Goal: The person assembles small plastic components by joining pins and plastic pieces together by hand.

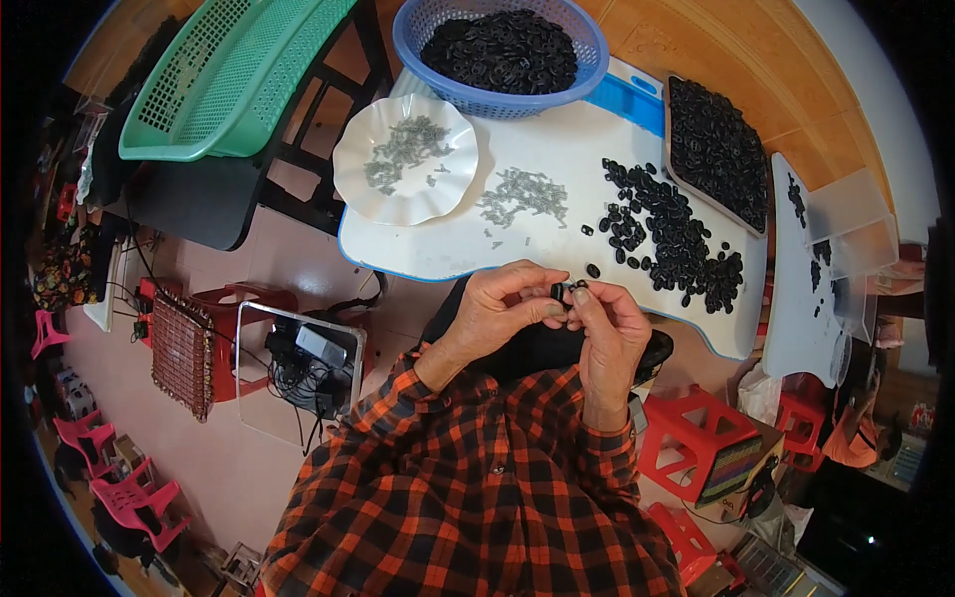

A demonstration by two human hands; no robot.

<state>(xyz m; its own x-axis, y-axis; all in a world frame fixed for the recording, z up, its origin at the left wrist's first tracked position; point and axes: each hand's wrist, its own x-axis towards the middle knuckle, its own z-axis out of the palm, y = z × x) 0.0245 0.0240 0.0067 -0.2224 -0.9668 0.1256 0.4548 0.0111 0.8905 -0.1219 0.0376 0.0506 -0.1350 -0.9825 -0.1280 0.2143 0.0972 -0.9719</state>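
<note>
Left hand: The person's left hand is raised over the lap at the table's near edge, with thumb and forefinger nearly closed, pinching a small black piece.
Right hand: The right hand meets it, fingers curled and thumb pressed in close; small dark bits show at its fingertips, but whether they are a separate piece I cannot tell.
Black pieces: A loose spread of glossy, oval black pieces covers the right of the white table; more fill a tray behind them and a blue basket at the back.
Clear pieces: A heap of little see-through pieces lies mid-table, beside a white wavy-edged plate bearing more.
Step in hand: Apparently close fingertip work on one black piece, perhaps fitting small parts together.
Next move: It seems to call for a steady left pinch and fine, light pressure from the right thumb and forefinger.
</note>
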